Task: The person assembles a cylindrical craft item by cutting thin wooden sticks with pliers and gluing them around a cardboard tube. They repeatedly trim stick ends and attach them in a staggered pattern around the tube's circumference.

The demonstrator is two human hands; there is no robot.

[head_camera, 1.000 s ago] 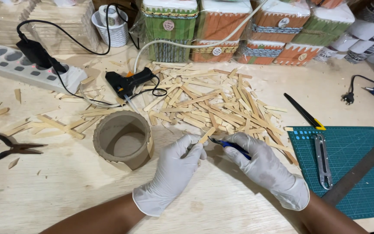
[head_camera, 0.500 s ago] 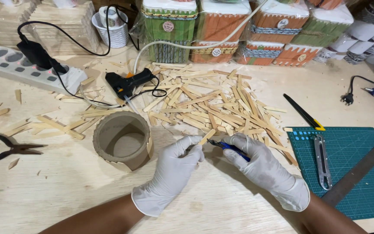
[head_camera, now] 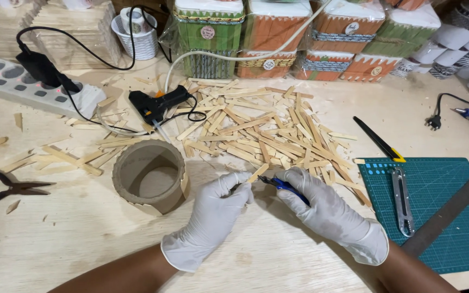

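Cardboard ring (head_camera: 149,176) sits just left of the left hand (head_camera: 213,217), whose fingers now pinch a short wooden stick (head_camera: 258,173), lifted a touch since a second ago. Right hand (head_camera: 329,214) fingers grip blue-handled cutters (head_camera: 278,184), tips closing in on that stick.

Thin, matt white rubbery gloves, slightly wrinkled, over left hand (head_camera: 210,220) and right hand (head_camera: 329,214). Small pale wooden craft stick (head_camera: 258,172), smooth and unvarnished, pinched in left fingers (head_camera: 234,182). Blue-handled metal cutter (head_camera: 280,185), glossy plastic grips. At 12 o'clock, heap of flat pale wooden sticks (head_camera: 261,127), dry and matt. At 9 o'clock, brown cardboard ring (head_camera: 149,176), rough and fibrous. Light plywood worktop (head_camera: 55,239), smooth, matt. At 3 o'clock, green rubbery cutting mat (head_camera: 446,217), dull sheen.
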